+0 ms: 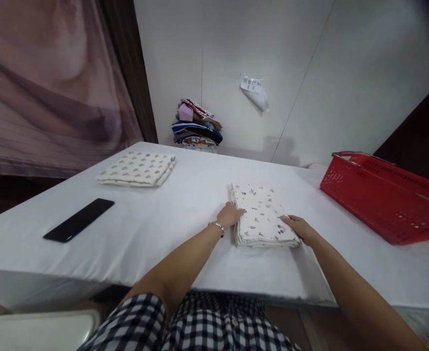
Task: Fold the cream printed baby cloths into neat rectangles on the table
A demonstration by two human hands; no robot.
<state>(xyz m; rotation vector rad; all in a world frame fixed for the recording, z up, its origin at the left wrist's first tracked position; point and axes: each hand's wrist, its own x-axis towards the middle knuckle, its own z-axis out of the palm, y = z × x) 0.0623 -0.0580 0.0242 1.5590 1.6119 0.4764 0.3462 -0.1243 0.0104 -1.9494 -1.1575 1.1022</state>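
A folded white cloth point(260, 214) with small printed motifs lies on the table in front of me, its layered edge towards me. My left hand point(229, 214), with a bracelet at the wrist, is closed on its left edge. At the right edge my right hand point(299, 228) grips the cloth, thumb on top; the fingers beneath are partly hidden. A second folded cloth point(137, 168), white with rows of small grey-green motifs, rests at the far left, apart from both hands.
A white-covered table point(185, 214) spans the view. On it are a black flat slab point(79, 220) at left and a red plastic basket point(382, 200) at right. Folded textiles point(197, 125) are piled by the back wall. A pale chair point(39, 331) stands at lower left.
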